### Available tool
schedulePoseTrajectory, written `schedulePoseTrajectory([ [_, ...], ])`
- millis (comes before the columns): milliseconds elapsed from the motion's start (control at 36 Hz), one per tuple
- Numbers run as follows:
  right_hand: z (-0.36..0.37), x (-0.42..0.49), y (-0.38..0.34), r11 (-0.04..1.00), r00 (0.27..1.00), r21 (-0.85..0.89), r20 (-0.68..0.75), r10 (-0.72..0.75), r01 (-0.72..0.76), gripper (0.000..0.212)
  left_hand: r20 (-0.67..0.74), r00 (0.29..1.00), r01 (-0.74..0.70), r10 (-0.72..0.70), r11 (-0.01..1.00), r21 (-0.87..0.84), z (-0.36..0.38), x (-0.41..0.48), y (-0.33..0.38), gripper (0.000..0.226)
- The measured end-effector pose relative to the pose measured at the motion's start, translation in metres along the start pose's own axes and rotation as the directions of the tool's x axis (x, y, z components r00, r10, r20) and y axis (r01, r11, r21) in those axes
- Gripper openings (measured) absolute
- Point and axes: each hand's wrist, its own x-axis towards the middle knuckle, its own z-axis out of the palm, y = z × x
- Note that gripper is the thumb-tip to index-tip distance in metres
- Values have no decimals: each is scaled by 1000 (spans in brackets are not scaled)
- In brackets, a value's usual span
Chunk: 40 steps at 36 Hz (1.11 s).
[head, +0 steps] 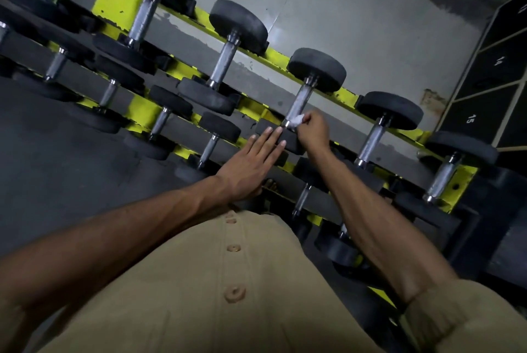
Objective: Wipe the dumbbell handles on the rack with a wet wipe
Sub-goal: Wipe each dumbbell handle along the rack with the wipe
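A yellow rack [117,3] carries rows of black dumbbells with knurled steel handles. My right hand [313,130] pinches a white wet wipe [298,119] against the near end of one top-row dumbbell's handle [299,103]. My left hand [251,165] lies flat with straight fingers on the near black head [292,143] of that same dumbbell, just left of the wipe. The dumbbell's far head [316,70] rests on the yellow back rail.
More dumbbells sit to the left [222,64] and right [373,138] on the top row, with smaller ones on lower rows [209,148]. Black numbered boxes [484,90] stand at the right. Grey wall behind, dark floor at the left.
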Motion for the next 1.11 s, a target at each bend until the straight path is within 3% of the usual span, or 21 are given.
schedulePoseTrajectory([
  [83,0,14,-1,973,984,163,107,145,-162,12,-7,1000,-5,5,1000,17,1,0,-1,112],
  [139,1,19,-1,953,971,213,151,185,-215,25,-16,1000,0,0,1000,28,1,0,-1,115],
  [333,-10,15,-6,947,962,258,243,127,-190,19,-11,1000,12,-11,1000,15,-2,-2,4,127],
  [500,-20,14,-20,861,910,395,381,162,-319,34,-4,1000,31,-30,999,29,-6,-2,7,127],
  [611,-15,27,-7,879,886,343,433,165,-331,57,20,1000,24,-25,999,36,-9,-3,9,122],
  [667,-16,31,0,872,862,340,482,159,-351,56,26,999,19,-20,999,28,-11,-4,10,120],
  [778,-25,14,-14,873,894,379,431,127,-306,50,21,1000,16,-16,1000,19,-12,-4,8,119],
  [889,-23,3,-5,920,937,331,337,94,-211,23,27,999,17,-18,1000,26,-11,-3,7,120],
  [1000,-14,-2,2,979,990,186,132,56,-80,12,14,999,30,-30,999,19,-8,-3,9,123],
  [1056,-15,-7,-1,999,999,48,41,-27,25,9,12,1000,27,-27,999,18,-7,-2,8,123],
  [1111,-21,-17,-5,978,979,-39,13,-203,203,10,19,1000,20,-20,1000,23,-7,-2,6,124],
])
